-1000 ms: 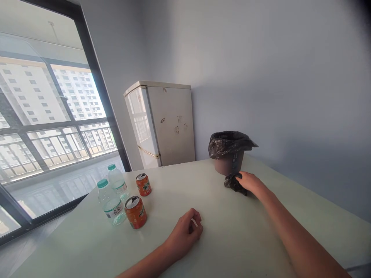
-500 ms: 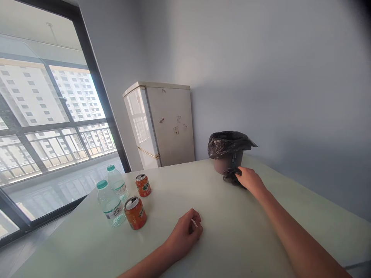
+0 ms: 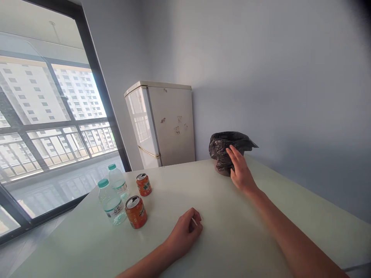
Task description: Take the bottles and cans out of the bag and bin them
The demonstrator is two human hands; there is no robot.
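My right hand lies against the front of a small brownish bin lined with a black plastic bag. Its fingers are stretched upward over the bag, which bunches down the bin's front beside the thumb. On the table near the front, my left hand rests with fingers loosely curled, a gap between thumb and fingers, and nothing visible in it. Left of it stand two orange drink cans, both opened on top, and two clear bottles with green caps, all upright.
The pale table reaches toward a white fridge at the back and a grey wall on the right. A glass door with a dark frame is on the left.
My right hand has moved up from below the bin, and its fingers have straightened. The crumpled black plastic it pinched low now lies up against the bin. My left hand stays put.
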